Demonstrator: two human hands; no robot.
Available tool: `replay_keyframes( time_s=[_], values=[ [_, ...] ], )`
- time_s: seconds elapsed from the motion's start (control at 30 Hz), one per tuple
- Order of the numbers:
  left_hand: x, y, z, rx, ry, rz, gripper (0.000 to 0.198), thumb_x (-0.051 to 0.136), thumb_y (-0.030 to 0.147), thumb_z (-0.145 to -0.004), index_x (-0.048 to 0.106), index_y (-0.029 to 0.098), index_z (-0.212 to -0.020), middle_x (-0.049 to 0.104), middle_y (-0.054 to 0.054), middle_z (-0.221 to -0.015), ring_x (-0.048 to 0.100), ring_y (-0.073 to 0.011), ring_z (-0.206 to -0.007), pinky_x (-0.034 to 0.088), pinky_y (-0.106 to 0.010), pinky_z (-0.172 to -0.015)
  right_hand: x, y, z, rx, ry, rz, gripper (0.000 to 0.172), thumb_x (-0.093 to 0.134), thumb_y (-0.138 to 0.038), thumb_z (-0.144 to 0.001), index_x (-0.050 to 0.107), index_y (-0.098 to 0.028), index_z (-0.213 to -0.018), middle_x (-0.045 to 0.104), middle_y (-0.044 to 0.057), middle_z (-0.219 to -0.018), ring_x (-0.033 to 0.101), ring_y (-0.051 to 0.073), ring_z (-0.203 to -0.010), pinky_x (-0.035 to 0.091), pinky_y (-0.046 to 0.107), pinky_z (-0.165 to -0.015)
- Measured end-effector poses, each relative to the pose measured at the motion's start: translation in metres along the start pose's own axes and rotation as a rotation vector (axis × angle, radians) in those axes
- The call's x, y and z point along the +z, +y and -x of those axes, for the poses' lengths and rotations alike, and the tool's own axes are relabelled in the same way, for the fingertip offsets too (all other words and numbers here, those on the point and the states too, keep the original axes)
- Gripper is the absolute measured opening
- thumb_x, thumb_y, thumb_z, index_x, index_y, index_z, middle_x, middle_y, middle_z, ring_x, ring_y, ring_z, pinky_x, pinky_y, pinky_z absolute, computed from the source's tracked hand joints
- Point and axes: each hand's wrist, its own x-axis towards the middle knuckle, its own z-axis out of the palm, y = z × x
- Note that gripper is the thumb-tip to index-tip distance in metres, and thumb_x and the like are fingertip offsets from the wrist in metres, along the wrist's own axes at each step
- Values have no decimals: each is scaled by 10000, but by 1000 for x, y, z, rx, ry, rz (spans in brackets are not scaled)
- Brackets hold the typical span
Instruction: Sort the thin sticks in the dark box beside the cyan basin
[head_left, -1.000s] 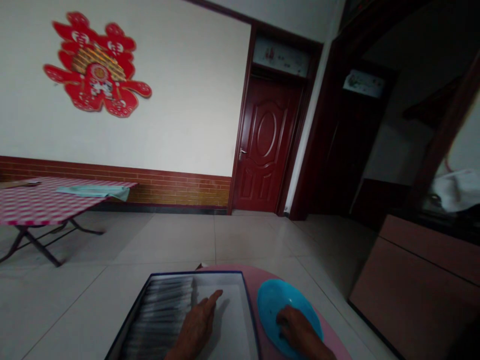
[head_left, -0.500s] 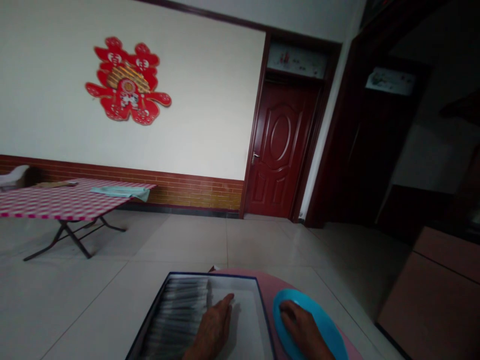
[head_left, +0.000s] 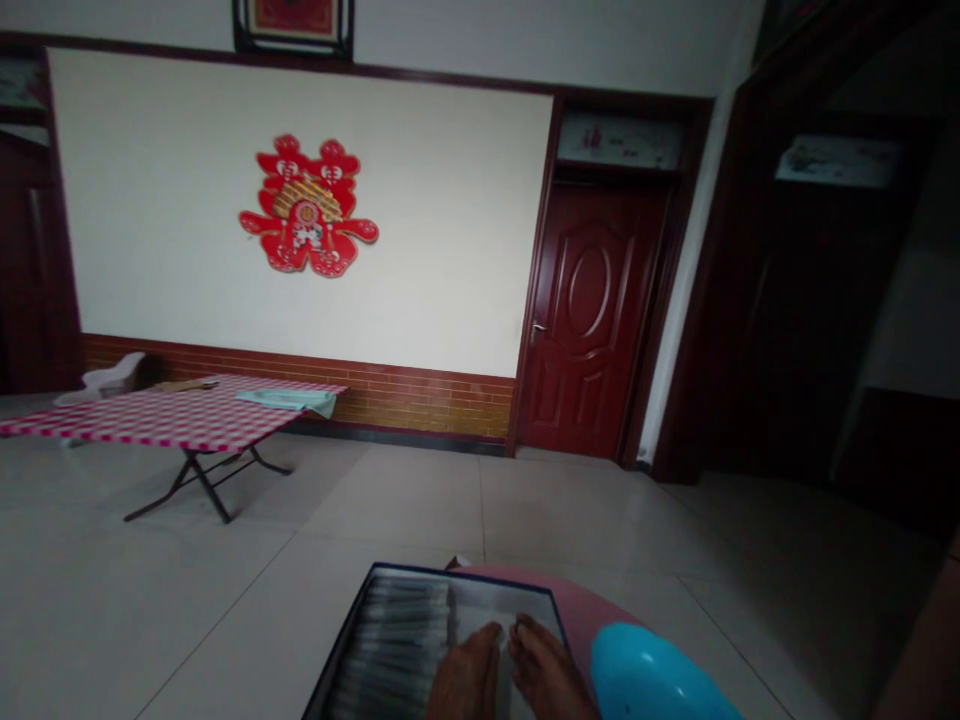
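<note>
A shallow white box with a dark blue rim (head_left: 491, 575) lies at the bottom of the view. Several slim grey-silver sticks or tubes (head_left: 405, 640) lie side by side in its left part; blur hides their exact kind. Over the box's pale right part, my left hand (head_left: 466, 672) has its fingers pressed together. Close beside it my right hand (head_left: 546, 668) is closed in a pinch, its fingertips almost meeting the left ones. Anything between the fingers is too small to name. Right of the box is a glossy light-blue plastic dish (head_left: 660, 680), cut off by the frame's edge.
The box and dish rest on a pink round-edged surface (head_left: 581, 605). Further off on the tiled floor (head_left: 360, 510) stands a folding table with a red-and-white checked cloth (head_left: 202, 420) and a pale green cloth (head_left: 289, 399). A dark red door (head_left: 589, 310) is in the far wall.
My right hand has left the blue dish and come over the box beside my left hand. The left hand's extended finger is drawn in. The camera view has shifted left and up.
</note>
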Motion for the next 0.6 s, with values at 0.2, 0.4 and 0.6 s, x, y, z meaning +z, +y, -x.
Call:
replay_keyframes(
  time_s=[0.2, 0.4, 0.6],
  values=[
    [-2, 5, -2, -60, -174, 3, 419, 325, 215, -904, 581, 166, -1232, 760, -134, -967, 746, -234, -781, 611, -307, -664, -1, -1, 1, 65, -38, -13, 557, 935, -422, -327, 723, -212, -797, 734, 7, -759, 658, 169, -758, 505, 260, -705],
    [-7, 9, -4, -92, -199, 18, 425, 354, 189, -883, 577, 169, -1244, 761, -121, -914, 742, -222, -756, 600, -291, -691, -1, 4, 2, 46, -36, 37, 592, 925, -453, -330, 728, -200, -828, 746, 46, -852, 667, 202, -815, 498, 270, -701],
    [0, 4, 4, -46, -140, -11, 410, 357, 193, -897, 552, 224, -1256, 760, -75, -915, 732, -189, -773, 575, -258, -686, -3, 7, 0, 14, -53, 112, 582, 900, -510, -341, 731, -209, -809, 745, 52, -853, 673, 224, -851, 495, 273, -700]
  ],
)
